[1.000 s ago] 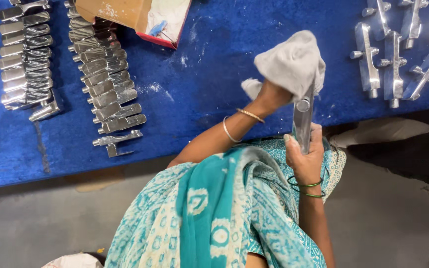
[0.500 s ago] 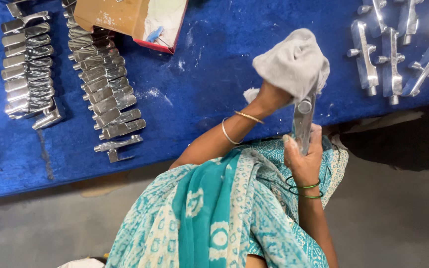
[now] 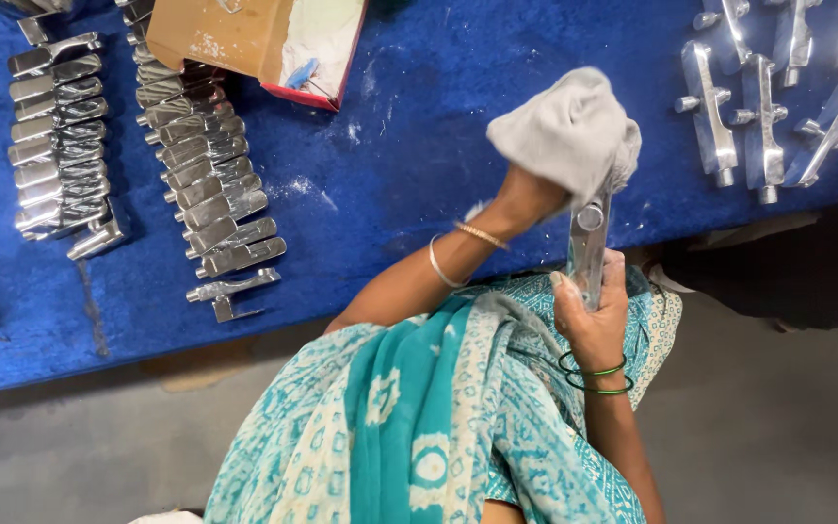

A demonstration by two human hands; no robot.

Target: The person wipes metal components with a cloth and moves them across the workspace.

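Slippage is looming: the right hand (image 3: 596, 315) is clamping only the metal handle's (image 3: 589, 247) lower end while the left hand (image 3: 528, 202), closed around a grey cloth (image 3: 566, 126), is pressing down on its top.

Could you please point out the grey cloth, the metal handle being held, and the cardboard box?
grey cloth (image 3: 566, 126): head view, middle of the bunched fabric.
metal handle (image 3: 589, 247): head view, shiny shaft above the gripping fingers.
cardboard box (image 3: 220, 34): head view, brown flap.

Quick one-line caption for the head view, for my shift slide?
Left hand rubs a grey cloth over a metal handle gripped by the right hand, above a blue-covered table.
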